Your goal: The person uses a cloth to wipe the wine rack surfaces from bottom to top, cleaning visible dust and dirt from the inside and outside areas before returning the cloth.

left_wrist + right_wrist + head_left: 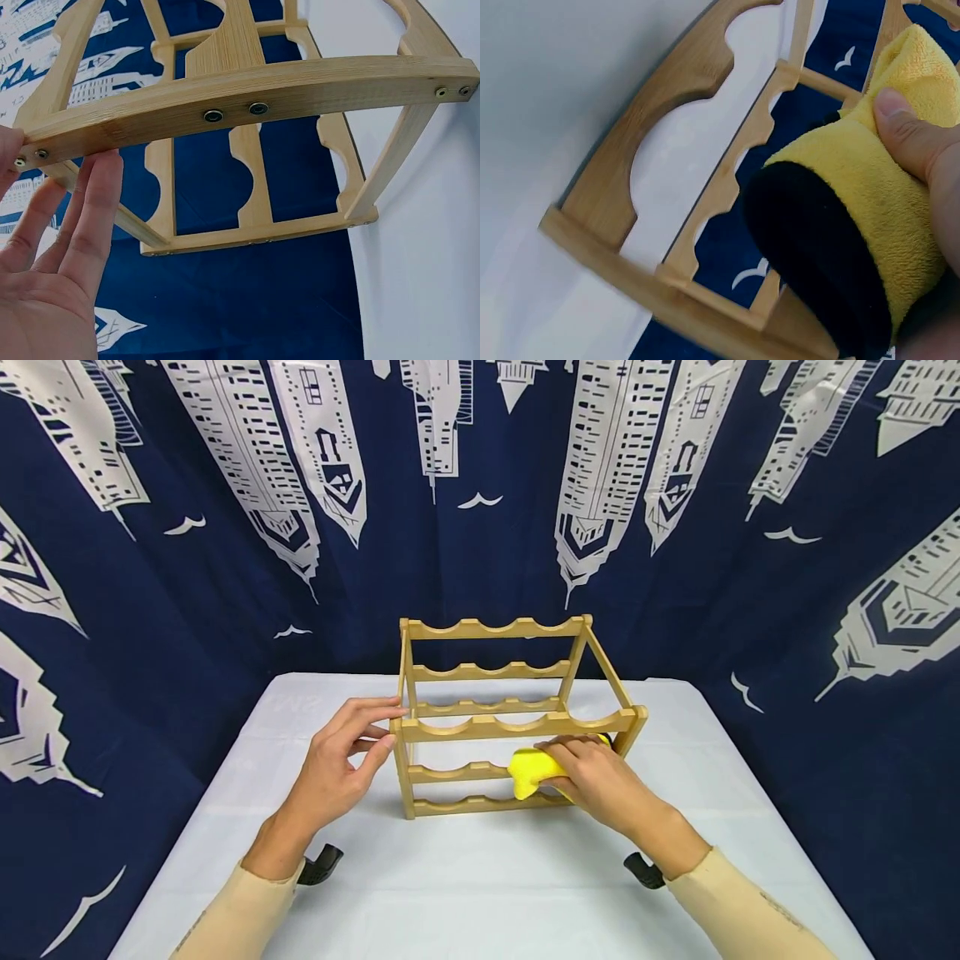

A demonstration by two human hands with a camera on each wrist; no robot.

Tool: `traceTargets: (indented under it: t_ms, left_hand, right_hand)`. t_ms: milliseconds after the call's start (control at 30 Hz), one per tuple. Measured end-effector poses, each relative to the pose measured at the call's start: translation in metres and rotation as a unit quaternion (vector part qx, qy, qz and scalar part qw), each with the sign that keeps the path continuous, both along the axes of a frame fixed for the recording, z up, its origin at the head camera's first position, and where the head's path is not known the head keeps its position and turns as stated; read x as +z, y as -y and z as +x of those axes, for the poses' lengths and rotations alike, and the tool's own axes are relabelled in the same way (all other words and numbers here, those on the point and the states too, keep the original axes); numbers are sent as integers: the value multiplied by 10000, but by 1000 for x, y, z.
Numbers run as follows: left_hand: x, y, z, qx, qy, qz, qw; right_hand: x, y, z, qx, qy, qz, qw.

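A light wooden rack (517,725) with scalloped rails stands on the table. At its front left post, my left hand (333,768) pinches the upper end between thumb and fingers. In the left wrist view the fingers (96,202) lie against the post (300,94), with the thumb at its end. My right hand (603,781) grips a bunched yellow and black cloth (529,770) just below the upper front rail, near the right post. The right wrist view shows the thumb (904,131) pressed into the cloth's yellow terry side, its black part facing the rack.
A white-covered table (450,885) carries the rack. Dark blue curtains (465,560) with white building prints hang behind and on both sides, close to the rack's rear. Black devices (321,865) sit under both wrists.
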State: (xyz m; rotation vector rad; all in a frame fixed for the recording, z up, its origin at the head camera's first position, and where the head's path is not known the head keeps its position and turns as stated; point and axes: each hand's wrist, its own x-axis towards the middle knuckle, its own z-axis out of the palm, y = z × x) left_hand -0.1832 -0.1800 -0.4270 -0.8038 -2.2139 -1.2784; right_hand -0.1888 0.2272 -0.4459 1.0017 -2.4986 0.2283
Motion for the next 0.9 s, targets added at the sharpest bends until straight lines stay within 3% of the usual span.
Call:
traceTargets:
  t_ms: [300, 700, 900]
  left_hand:
    - [-1, -1, 0, -8, 186, 54, 9998]
    - [3, 4, 1, 156, 321, -3, 9994]
    - [1, 2, 0, 72, 397, 44, 9992]
  right_hand:
    - [-5, 45, -4, 481, 25, -226, 9986]
    - [1, 88, -7, 473, 139, -510, 9975]
    - [-1, 116, -9, 619, 270, -546, 9962]
